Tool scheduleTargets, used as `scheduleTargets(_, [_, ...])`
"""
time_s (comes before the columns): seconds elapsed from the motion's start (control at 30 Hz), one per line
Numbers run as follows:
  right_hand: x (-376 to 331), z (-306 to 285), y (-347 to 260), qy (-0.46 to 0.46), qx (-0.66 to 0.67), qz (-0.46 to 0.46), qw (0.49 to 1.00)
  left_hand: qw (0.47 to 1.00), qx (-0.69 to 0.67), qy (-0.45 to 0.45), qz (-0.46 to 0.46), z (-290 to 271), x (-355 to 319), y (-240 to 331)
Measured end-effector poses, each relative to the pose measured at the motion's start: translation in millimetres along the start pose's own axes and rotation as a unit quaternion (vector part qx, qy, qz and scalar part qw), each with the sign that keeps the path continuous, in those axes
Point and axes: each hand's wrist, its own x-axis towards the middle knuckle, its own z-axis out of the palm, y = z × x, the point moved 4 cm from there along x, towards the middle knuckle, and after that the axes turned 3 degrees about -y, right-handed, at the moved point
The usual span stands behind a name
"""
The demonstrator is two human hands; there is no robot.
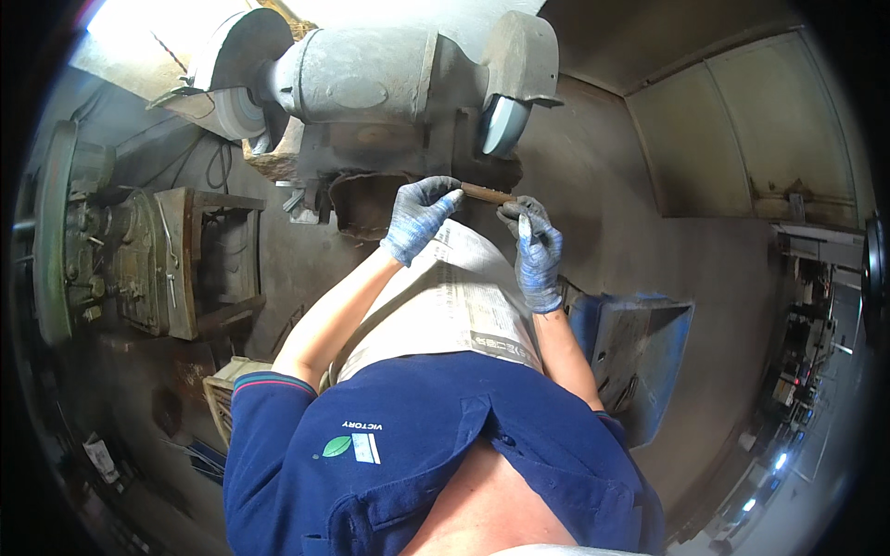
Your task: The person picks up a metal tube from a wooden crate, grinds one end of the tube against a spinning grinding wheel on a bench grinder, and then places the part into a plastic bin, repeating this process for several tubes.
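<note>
Between my two gloved hands lies a short brown metal bar (486,194), roughly level, in front of a grey bench grinder (362,79). My left hand (422,221), in a blue and grey work glove, is closed with thumb and fingers pinching the bar's left end. At its right end, the fingers of my right hand (536,252) are closed around the tip and hide it. The bar is apart from the grinder's right wheel (506,125) and left wheel (238,113); both wheels sit under metal guards. Newspaper-like printed sheeting (454,292) covers my lap below the hands.
A blue bin (663,366) with a few dark pieces inside stands at my right. To the left is a heavy greenish machine (134,250) with a box-shaped metal frame (199,320). Metal cabinet panels (756,120) stand far right. A wooden crate (220,394) is by my left elbow.
</note>
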Motion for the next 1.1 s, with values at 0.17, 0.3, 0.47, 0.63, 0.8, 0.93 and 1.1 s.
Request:
scheduleTargets(0.17, [23, -15, 21, -0.009, 0.016, 0.014, 1.0, 0.995, -0.085, 0.036, -0.022, 3, 27, -41])
scheduleTargets(0.3, [36, -29, 31, 0.009, -0.004, 0.023, 1.0, 0.99, -0.124, 0.063, -0.021, 18, 44, -54])
scheduleTargets(0.47, [48, -53, 54, -0.009, -0.055, 0.03, 0.998, 0.974, -0.21, 0.086, -0.023, 34, 63, -73])
scheduleTargets(0.63, [56, -51, 49, 0.04, -0.01, 0.056, 0.998, 0.97, -0.22, 0.102, -0.036, 36, 74, -83])
scheduleTargets(0.8, [59, -48, 71, 0.045, -0.028, 0.068, 0.996, 0.969, -0.202, 0.128, -0.062, 28, 73, -73])
scheduleTargets(0.93, [63, -33, 78, -0.01, -0.047, 0.083, 0.995, 0.971, -0.191, 0.141, -0.026, 8, 76, -72])
scheduleTargets(1.1, [69, -13, 82, 0.003, 0.015, 0.085, 0.996, 0.979, -0.138, 0.14, -0.06, -9, 69, -57])
